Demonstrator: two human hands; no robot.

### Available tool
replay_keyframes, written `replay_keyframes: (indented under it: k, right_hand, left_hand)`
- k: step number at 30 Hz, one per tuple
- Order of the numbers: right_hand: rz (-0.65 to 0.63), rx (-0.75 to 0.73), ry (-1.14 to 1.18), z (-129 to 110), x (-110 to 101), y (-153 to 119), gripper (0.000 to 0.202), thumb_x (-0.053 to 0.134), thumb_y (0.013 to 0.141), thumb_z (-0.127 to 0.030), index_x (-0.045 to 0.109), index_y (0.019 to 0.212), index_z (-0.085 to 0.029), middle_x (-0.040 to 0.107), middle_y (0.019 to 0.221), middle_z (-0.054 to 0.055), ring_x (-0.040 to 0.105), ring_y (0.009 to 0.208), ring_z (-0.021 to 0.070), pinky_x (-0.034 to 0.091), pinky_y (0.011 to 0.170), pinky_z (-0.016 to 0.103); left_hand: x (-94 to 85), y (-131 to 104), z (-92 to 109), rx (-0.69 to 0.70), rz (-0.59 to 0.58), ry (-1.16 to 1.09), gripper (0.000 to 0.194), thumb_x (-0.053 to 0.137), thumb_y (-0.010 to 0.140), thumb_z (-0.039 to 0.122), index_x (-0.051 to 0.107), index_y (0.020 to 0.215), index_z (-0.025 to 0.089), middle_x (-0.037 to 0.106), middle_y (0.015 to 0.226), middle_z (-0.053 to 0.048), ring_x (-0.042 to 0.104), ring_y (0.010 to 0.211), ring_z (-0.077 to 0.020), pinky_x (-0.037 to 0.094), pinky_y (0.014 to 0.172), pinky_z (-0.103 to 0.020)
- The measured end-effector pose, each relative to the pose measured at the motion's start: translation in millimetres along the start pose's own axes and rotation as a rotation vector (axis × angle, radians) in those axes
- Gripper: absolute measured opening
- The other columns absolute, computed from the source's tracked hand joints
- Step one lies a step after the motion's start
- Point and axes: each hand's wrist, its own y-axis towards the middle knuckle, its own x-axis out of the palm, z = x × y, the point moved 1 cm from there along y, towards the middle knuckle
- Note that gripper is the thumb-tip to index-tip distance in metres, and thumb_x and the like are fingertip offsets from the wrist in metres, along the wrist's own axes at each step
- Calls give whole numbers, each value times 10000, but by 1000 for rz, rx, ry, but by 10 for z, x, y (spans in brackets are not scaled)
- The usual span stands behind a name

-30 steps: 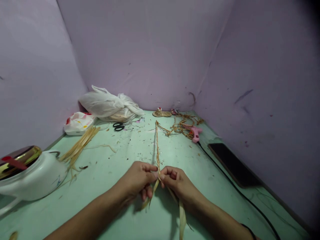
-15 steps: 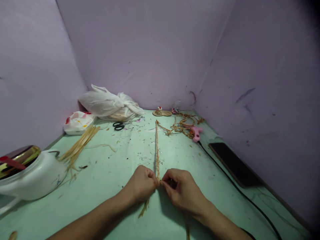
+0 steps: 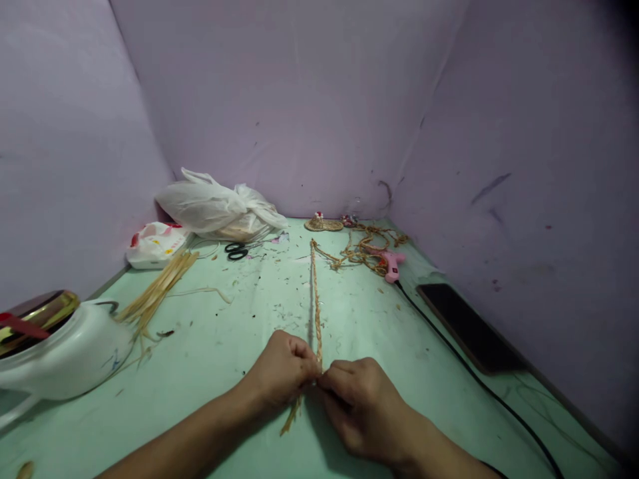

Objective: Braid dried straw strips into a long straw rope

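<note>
A thin tan braided cord (image 3: 316,306) runs from the middle of the green table toward me, ending at my two hands. Pinched on its near end is my left hand (image 3: 289,367), with loose straw strands (image 3: 291,418) hanging out below it. My right hand (image 3: 362,406) is closed right beside it, fingertips meeting the left ones at the end of the braid. What its fingers grip is too small to make out. At the far end, the braid joins a tangle of cord (image 3: 367,251).
A white pot (image 3: 74,359) stands at the left, by a straw bundle (image 3: 162,286). Behind lie black-handled scissors (image 3: 236,251), a white bag (image 3: 214,206) and a woven piece (image 3: 324,225). A pink glue gun (image 3: 392,266), its black cable and a phone (image 3: 469,329) lie right.
My right hand has moved slightly down and closed more tightly. My left hand has shifted a little right. The near end of the braid has moved slightly right.
</note>
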Motion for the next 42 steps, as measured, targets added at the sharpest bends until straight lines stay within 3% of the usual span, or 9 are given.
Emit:
replay_keyframes:
  k: [3, 7, 11, 16, 23, 27, 35, 39, 42]
  right_hand:
    - [38, 82, 101, 49, -51, 23, 187, 473, 766, -240, 607, 665, -158, 557, 559, 18, 454, 488, 93, 301, 483, 222]
    - [290, 486, 501, 193, -103, 102, 293, 463, 780, -371, 574, 636, -141, 575, 605, 40, 504, 557, 113, 375, 543, 234]
    - [26, 734, 1133, 248, 11, 173, 258, 543, 693, -399, 512, 757, -151, 556, 602, 15, 482, 467, 95, 369, 450, 222]
    - [36, 669, 965, 277, 94, 200, 205, 637, 582, -278, 487, 583, -138, 425, 444, -61, 286, 378, 24, 186, 390, 180]
    - [85, 643, 983, 305, 116, 205, 143, 621, 584, -216, 507, 543, -140, 530, 451, -24, 426, 432, 63, 289, 462, 201]
    - [140, 660, 1081, 251, 131, 196, 144, 648, 571, -192, 516, 570, -134, 542, 473, -25, 443, 446, 63, 291, 467, 197]
    - [190, 682, 1184, 134, 122, 190, 209, 675, 600, -270, 519, 594, -130, 516, 484, -26, 396, 435, 50, 264, 442, 189]
    - [180, 684, 1192, 128, 91, 187, 240, 673, 620, -324, 533, 632, -130, 524, 514, -16, 408, 447, 58, 266, 438, 190]
    - [191, 665, 1112, 162, 42, 200, 256, 691, 601, -332, 539, 621, -127, 474, 483, -39, 364, 433, 47, 242, 430, 187]
  left_hand:
    - [-12, 6, 19, 21, 42, -5, 47, 512, 471, 99, 509, 430, 120, 390, 341, 48, 284, 353, -34, 196, 382, -191]
    - [-14, -13, 47, 29, 18, -8, 37, 527, 482, 136, 527, 449, 119, 367, 344, 53, 272, 368, -40, 195, 402, -200]
    - [-13, -20, 44, 51, -31, 17, 103, 529, 507, 206, 563, 498, 109, 438, 401, 23, 321, 401, -58, 218, 420, -208]
    - [-52, 4, 32, 129, 0, 276, 134, 516, 545, 235, 547, 490, 116, 383, 409, 40, 301, 431, -62, 228, 432, -209]
    - [-41, -136, 101, 174, 92, 714, 206, 474, 653, 248, 581, 519, 135, 482, 448, -3, 399, 437, -92, 266, 439, -219]
    - [106, -318, 45, 442, 218, 1026, 245, 401, 745, 224, 612, 645, 150, 589, 574, -56, 513, 516, -147, 337, 490, -252]
    - [346, -403, -160, 867, 200, 1663, 293, 405, 657, 45, 635, 838, 59, 608, 585, -140, 539, 438, -196, 309, 359, -241]
    - [260, -392, -121, 974, 40, 1432, 156, 482, 705, 158, 618, 651, 105, 589, 530, -95, 511, 439, -154, 286, 375, -221]
    - [-23, -205, 88, 780, 132, 947, 336, 454, 781, 282, 531, 486, 141, 519, 441, -13, 443, 403, -78, 293, 416, -190]
